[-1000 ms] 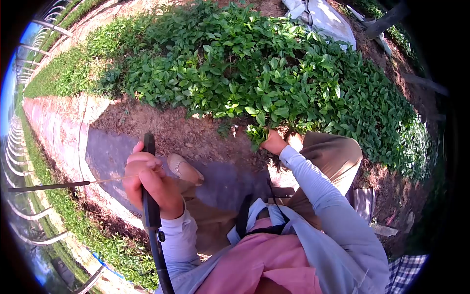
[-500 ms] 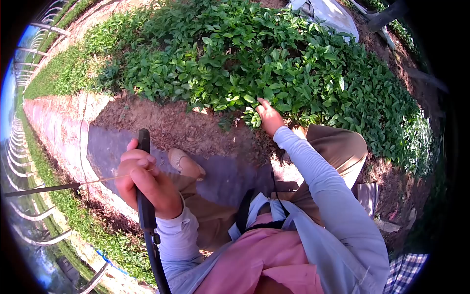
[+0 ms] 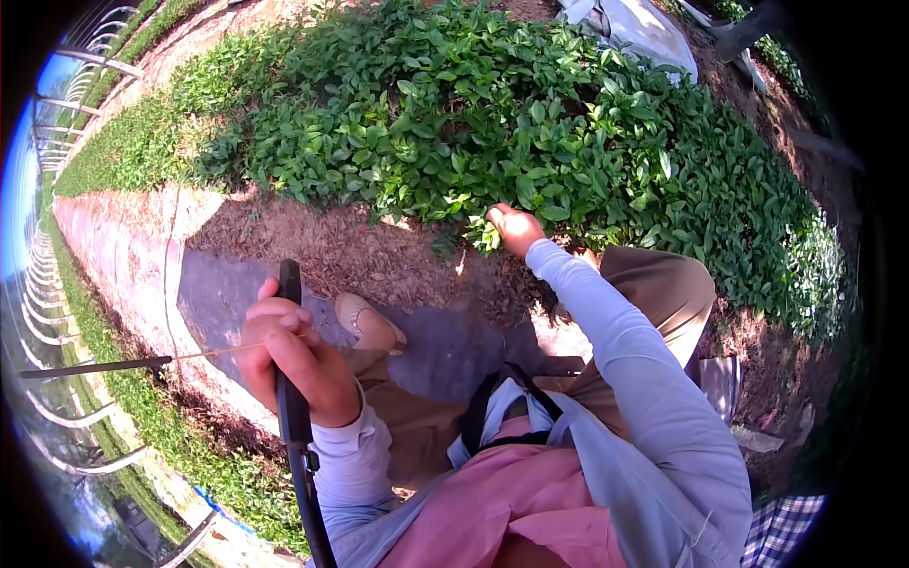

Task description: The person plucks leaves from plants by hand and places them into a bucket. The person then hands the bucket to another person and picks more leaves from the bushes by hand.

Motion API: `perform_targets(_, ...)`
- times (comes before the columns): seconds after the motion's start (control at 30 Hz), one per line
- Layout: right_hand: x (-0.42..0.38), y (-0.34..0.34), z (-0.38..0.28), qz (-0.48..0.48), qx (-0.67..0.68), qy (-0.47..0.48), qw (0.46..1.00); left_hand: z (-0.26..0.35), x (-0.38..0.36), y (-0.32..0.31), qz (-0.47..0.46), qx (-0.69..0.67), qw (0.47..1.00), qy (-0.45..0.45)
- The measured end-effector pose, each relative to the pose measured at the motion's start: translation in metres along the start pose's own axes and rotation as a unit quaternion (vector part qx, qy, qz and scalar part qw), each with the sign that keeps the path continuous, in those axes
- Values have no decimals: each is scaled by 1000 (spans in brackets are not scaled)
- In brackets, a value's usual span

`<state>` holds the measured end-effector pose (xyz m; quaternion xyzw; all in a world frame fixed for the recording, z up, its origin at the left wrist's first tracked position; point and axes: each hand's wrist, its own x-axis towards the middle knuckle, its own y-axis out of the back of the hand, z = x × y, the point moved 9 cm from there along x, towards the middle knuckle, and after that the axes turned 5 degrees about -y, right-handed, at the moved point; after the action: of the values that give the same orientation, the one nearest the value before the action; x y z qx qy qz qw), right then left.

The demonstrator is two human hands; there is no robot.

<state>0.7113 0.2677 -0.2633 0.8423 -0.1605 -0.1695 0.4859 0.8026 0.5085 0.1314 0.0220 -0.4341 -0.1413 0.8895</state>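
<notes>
My left hand [image 3: 303,355] is closed around the black handle [image 3: 294,417] of a tool whose curved dark shaft runs down past my sleeve. The same fingers pinch a thin tan stick with a thicker dark far part [image 3: 95,367], resembling an incense stick and pointing left. At the near edge of the leafy plants, my right hand [image 3: 518,232] has its fingers curled closed at a bright green leafy sprig [image 3: 484,234]. The fingertips are partly hidden, and I cannot see whether the sprig is still attached to its plant.
Dense low green plants [image 3: 379,123] fill the bed ahead. Bare soil and a dark ground sheet [image 3: 436,350] lie before me, with my tan shoe [image 3: 369,324] on the left. A pale sheet [image 3: 644,38] lies at the far right; pale hoops [image 3: 71,464] line the left.
My right hand has drawn slightly back towards me, its raised finger now curled in at the sprig. The left hand keeps its grip on handle and stick. The view has shifted slightly.
</notes>
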Motion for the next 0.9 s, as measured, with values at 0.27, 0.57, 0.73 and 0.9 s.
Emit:
perform_targets(0.27, 12, -4, 34, 27, 102, -152, 983, 0, -2, -3, 0, -13, 1000, 1)
perform_targets(0.57, -63, 6, 64, 70, 752, -295, 585, -1, -5, -5, -15, 2, 1000, 4)
perform_targets(0.73, -32, 36, 107, 130, 734, -331, 578, -3, -7, -12, -30, 8, 1000, 0)
perform_targets(0.9, 45, 43, 116, 169, 465, -257, 830, -3, -7, -18, -46, 17, 999, 4)
